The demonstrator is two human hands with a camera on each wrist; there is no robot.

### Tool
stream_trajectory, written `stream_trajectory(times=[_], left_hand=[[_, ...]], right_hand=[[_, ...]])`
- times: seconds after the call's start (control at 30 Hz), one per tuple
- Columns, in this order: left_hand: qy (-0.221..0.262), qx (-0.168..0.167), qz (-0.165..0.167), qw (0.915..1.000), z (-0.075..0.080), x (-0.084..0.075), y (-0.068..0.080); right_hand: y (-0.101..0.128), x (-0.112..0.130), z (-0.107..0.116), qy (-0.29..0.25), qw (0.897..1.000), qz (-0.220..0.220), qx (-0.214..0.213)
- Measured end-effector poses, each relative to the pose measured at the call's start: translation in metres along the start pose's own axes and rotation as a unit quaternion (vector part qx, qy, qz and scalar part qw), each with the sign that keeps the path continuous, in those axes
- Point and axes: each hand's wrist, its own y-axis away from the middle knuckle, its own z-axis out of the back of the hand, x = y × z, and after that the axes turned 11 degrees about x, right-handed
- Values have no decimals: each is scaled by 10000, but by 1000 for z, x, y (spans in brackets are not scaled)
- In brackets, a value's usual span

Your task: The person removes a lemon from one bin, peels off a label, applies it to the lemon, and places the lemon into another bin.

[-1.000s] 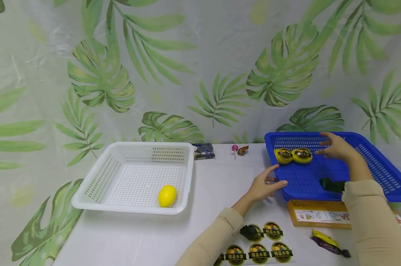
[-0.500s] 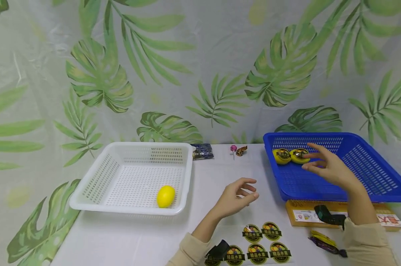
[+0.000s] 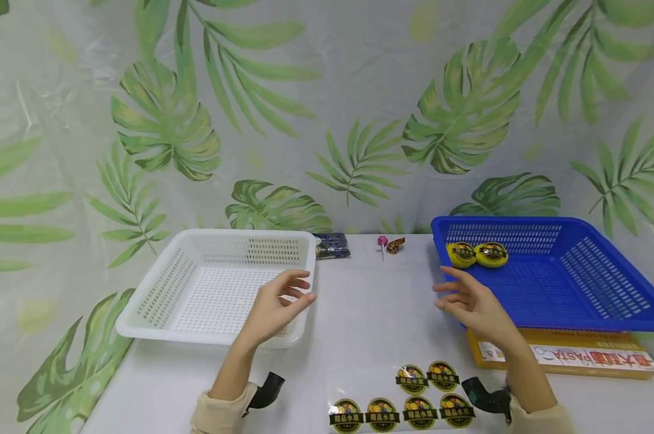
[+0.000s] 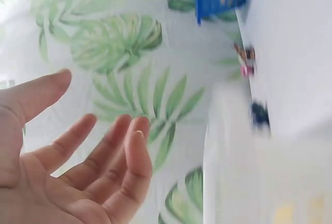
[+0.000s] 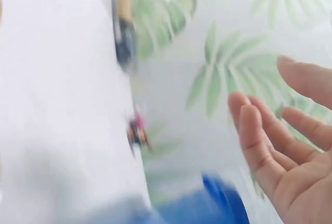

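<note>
As I scan from the left, the white basket [image 3: 175, 337] sits broadside on the desk [image 3: 370, 313], probably for easy reach. Left hand [image 3: 275, 307] hangs before its right side, fingers loosely bent, gripping nothing; can't tell what it hides behind. Dark packet [image 3: 333, 246], lollipop [image 3: 383, 241] and wrapped candy [image 3: 396, 245] lie along the back edge, likely to stay out of the way. Sheet of round labels [image 3: 381, 415] lies flat on the near side, presumably for handy peeling. Right hand [image 3: 474, 306] hovers near the blue basket [image 3: 527, 220], fingers half bent, nothing held. Two yellow fruits [image 3: 491, 255] sit side by side in that basket's back left corner, labels showing, maybe so they read clearly. Pasta box [image 3: 592, 360] runs along its front.
</note>
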Motion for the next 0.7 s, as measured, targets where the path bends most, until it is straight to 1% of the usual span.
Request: stream_trajectory(times=[0.07,0.13,0.27,0.33,0.4,0.5,0.6,0.7], left_hand=[[-315,29,233,9992,16,7,4],[-596,210,529,9966,32,12,7],[-1027,810,1064,9857,56,20,6],[-1146,1176,1230,9787,66,23,4],[-1269,1506,1356,9710,74,26,0],[-1413,1839,1535,9605,83,31,-10],[-1487,2163,1702,9498,88,38,-19],[-1441,2651,1810,9361,90,45,-29]], right_hand=[[-6,2,-15,-266,9996,30,12],[-14,3,-31,-490,9987,121,54],[-34,4,-65,-1006,9945,206,191],[-44,6,-82,-1182,9924,175,284],[-54,8,-96,-1329,9903,125,380],[-67,12,-115,-1441,9880,115,535],[-79,14,-129,-1622,9846,63,647],[-90,12,-141,-1803,9811,-72,693]])
